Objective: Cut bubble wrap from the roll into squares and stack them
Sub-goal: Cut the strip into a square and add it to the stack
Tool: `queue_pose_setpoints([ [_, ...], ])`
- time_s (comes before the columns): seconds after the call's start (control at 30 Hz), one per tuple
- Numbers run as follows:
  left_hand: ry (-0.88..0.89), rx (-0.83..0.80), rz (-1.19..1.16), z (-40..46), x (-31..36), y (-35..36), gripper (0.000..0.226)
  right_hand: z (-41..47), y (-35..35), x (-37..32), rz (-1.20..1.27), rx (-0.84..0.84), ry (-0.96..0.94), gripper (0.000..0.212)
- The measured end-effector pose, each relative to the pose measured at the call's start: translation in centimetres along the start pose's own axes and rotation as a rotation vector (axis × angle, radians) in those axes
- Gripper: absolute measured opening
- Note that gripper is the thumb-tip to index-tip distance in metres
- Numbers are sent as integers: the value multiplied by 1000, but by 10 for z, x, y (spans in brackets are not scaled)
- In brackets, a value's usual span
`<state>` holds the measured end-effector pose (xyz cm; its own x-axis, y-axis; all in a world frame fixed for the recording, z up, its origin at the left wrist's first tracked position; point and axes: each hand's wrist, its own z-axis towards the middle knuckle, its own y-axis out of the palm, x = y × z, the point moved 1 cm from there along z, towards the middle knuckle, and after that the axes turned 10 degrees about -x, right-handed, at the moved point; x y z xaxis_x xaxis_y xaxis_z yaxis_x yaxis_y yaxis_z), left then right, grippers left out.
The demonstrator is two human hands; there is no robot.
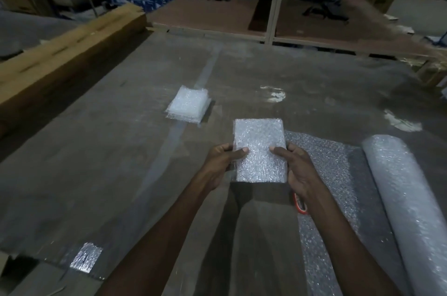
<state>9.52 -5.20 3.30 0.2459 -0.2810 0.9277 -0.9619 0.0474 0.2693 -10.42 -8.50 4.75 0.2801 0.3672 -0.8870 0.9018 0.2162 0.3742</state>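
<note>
Left hand and right hand pinching cut bubble-wrap piece by side edges, above counter. Stack lying at 11 o'clock from piece, nearer left hand. Roll lying at 3 o'clock.

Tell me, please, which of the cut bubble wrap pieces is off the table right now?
The piece held between both hands, left hand and right hand. The stack beyond it and the small scrap at the near edge lie flat.
</note>
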Motion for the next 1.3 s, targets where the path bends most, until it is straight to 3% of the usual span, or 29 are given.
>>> queue_pose_setpoints([
  [0.17, 10, 64, 71, -8, 3, -10, 15, -4, 6, 2, -52, 2, -25, 38],
  [0.33, 11, 126, 80, -4, 8, -36, 30, 5, 20, 11, -148, 6, -53, 37],
  [0.63, 6, 163, 68, 22, 35, -135, 28, 73, 89, 24, -311, 5, 17, 33],
  [0.77, 29, 126, 60, 47, 63, -191, 9, 118, 135, 22, -327, 52, 0, 25],
  [0.87, 39, 152, 94, 73, 87, -227, 20, 153, 165, 18, -316, 100, -9, 21],
  [1.0, 47, 180, 124, 110, 116, -262, 7, 199, 195, 11, -279, 161, -32, 15],
  [1.13, 63, 217, 133, 147, 132, -285, 22, 241, 212, 6, -262, 251, -37, 16],
  [1.3, 22, 234, 151, 190, 133, -307, 15, 283, 218, 6, -302, 359, -40, 21],
])
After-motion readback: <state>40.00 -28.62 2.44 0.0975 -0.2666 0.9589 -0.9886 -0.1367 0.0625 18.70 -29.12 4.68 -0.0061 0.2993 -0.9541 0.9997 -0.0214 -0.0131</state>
